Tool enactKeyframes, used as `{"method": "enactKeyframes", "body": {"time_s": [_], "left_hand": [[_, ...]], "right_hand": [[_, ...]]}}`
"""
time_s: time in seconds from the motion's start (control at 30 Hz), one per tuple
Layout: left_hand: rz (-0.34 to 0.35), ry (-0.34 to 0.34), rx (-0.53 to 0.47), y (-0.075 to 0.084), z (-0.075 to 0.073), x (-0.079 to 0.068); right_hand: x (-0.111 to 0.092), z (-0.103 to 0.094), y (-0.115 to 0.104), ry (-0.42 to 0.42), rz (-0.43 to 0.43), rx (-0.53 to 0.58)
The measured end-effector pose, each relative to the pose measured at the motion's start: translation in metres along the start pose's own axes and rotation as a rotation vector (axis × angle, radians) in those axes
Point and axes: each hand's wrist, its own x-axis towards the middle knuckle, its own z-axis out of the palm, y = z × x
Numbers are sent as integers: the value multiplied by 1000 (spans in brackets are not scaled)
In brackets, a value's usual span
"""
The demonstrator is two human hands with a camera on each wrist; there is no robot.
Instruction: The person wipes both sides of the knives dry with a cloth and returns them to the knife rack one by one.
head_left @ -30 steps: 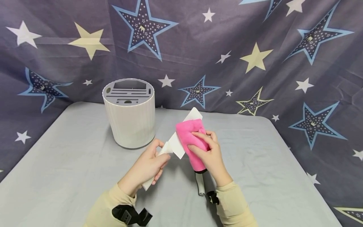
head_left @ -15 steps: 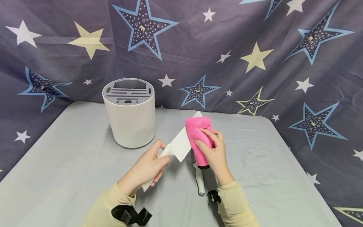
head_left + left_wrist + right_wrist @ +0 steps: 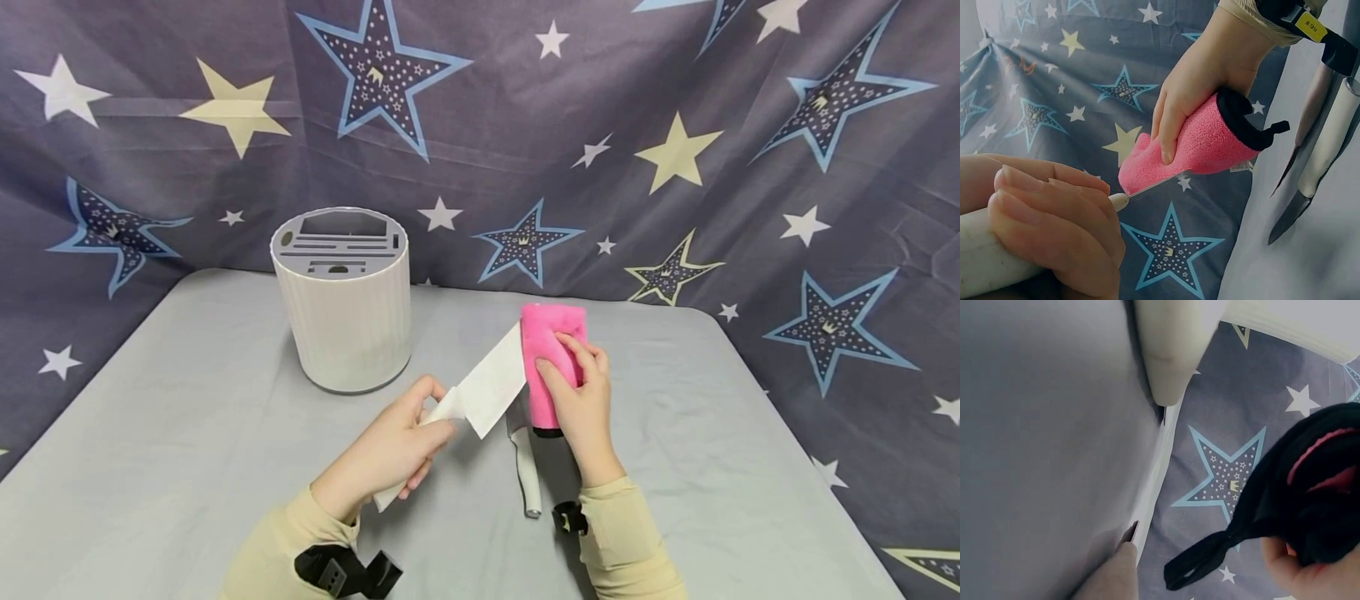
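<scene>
In the head view my left hand (image 3: pixel 401 446) grips the white handle of a broad-bladed cleaver (image 3: pixel 491 387), its pale blade angled up to the right. My right hand (image 3: pixel 581 392) holds a folded pink cloth (image 3: pixel 555 325) with a black edge over the blade's far end, covering the tip. The left wrist view shows the pink cloth (image 3: pixel 1191 153) bunched along the blade's edge, right fingers on top. A black hanging loop (image 3: pixel 1194 562) dangles from the cloth in the right wrist view. Below the cloth a white-handled knife (image 3: pixel 528 475) lies on the table.
A round white knife block (image 3: pixel 348 325) with a slotted grey top stands back left. The left wrist view shows a second slim knife (image 3: pixel 1310 112) beside the white-handled one. A star-patterned curtain (image 3: pixel 465 167) hangs behind the grey-covered table (image 3: pixel 187 442).
My right hand has slid the pink cloth rightward along the blade toward its tip, baring more of the blade near the handle. My left hand stays nearly still, and the cleaver tilts slightly lower.
</scene>
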Motion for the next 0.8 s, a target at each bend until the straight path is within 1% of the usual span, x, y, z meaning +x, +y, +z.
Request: {"method": "enactKeyframes", "body": {"time_s": [0.17,0.33,0.63,0.8], "left_hand": [[20,-14,23,1,1,-1],[30,-11,37,1,3,-2],[28,-4,24,0,3,-1],[20,5,9,0,4,-1]], "right_hand": [[2,-3,2,47,8,-21],[4,-4,3,56,37,-25],[2,-3,1,3,60,-31],[-1,-1,-3,-13,36,-28]]}}
